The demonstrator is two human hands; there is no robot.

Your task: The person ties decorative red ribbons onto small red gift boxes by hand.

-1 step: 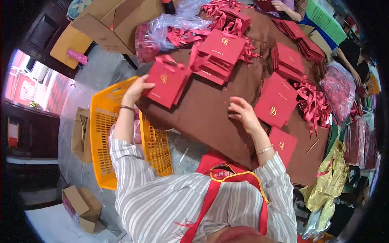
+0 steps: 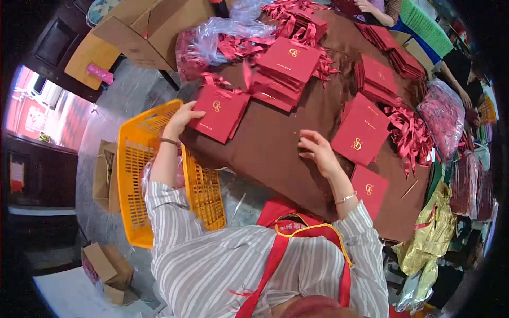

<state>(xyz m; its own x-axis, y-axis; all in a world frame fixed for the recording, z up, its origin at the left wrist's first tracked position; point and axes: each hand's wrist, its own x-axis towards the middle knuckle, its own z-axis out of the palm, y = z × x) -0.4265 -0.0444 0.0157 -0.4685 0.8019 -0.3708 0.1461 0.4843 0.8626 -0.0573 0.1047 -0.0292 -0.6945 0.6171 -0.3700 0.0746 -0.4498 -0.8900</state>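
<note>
Red card bags in a small stack [image 2: 217, 115] lie at the left edge of the table, and the left hand [image 2: 183, 116] is on them: its thumb rests over the top face, but the other fingers slip out of sight behind the edge, so I cannot tell how firmly they close. Ribbon handles [image 2: 212, 79] at that stack's far side are blurred. The right hand [image 2: 317, 149] hangs near the larger red bags [image 2: 361, 129] on the right, fingers loosely curled and apart, nothing visible in its grasp, though its palm is mostly hidden. Farther off, crumpled clear plastic [image 2: 212, 40] half covers a tangle of red ribbon, hard to separate by eye. Brown cloth [image 2: 265, 140] with a slight sheen covers the table, a thin stick [image 2: 409, 189] lying at its right side. Left of it, the left forearm hides part of an orange crate [image 2: 132, 180] whose contents are unclear, standing on a grey floor [image 2: 236, 185]. A cardboard box [image 2: 140, 42] at the far left is cut off, the doorway [image 2: 50, 108] is washed out by light, and only parts of other people [image 2: 366, 6] show at the far right.
</note>
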